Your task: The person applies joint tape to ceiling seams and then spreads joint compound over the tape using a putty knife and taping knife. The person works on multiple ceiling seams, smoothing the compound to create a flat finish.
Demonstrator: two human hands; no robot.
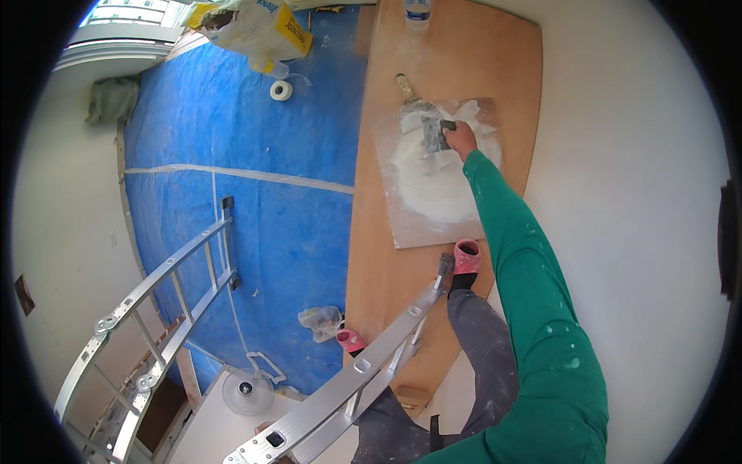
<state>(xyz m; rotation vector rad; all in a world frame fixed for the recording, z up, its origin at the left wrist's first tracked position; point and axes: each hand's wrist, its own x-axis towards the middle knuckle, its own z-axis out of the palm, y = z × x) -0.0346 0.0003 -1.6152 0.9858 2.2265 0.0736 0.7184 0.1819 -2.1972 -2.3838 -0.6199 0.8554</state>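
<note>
My right hand [462, 140], at the end of a green, paint-spotted sleeve, grips the dark handle of a taping knife [434, 136]. Its broad blade rests in white joint compound [437, 185], spread over a flat board [403, 235]. A second putty knife [406, 89] lies just beyond, its handle pointing away and its blade smeared white. Low in the view, only bits of my left hand [264, 426] show around the rail of an aluminium folding ladder [363, 365]; most of that hand is hidden behind the metal.
Wood-coloured panelling [371, 263] lies under the board. Blue sheeting [286, 232] covers the floor at left, with a tape roll [281, 91], an opened bag [251, 31] and a crumpled plastic bag [321, 321]. The ladder's other section [178, 282] stands left. My pink shoe [467, 257] is beside a ladder foot.
</note>
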